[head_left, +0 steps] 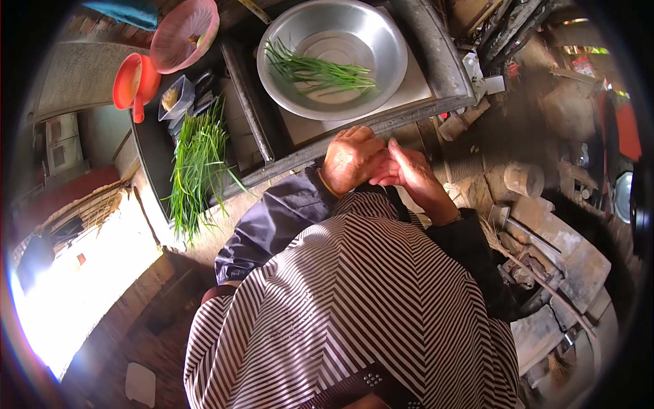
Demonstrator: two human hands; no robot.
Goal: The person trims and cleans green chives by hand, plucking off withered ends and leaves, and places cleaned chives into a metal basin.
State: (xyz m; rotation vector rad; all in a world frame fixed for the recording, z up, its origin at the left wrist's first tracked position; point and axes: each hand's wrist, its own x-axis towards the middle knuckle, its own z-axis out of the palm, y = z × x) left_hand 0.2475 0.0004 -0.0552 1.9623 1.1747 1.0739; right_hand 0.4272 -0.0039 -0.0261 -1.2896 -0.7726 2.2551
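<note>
My left hand (352, 159) is bent with its back up, in front of my striped top and close to the wooden frame's near edge. Against it rests my right hand (409, 171), palm partly showing, thumb raised; whether something small lies between the two cannot be told. Just beyond them a wide metal basin (393, 76) holds a small bunch of thin green leaves (327, 71), which look like chives. A larger bunch of similar green leaves (196, 168) lies on the dark surface at the left, its ends hanging past the edge.
At the upper left are a red plastic dipper (122, 84), a pink plastic colander (176, 41) and a clear container (177, 97) with something pale inside. The wooden frame (419, 113) runs before me. Cracked blocks (577, 250), a stick and a log piece (523, 179) lie at the right.
</note>
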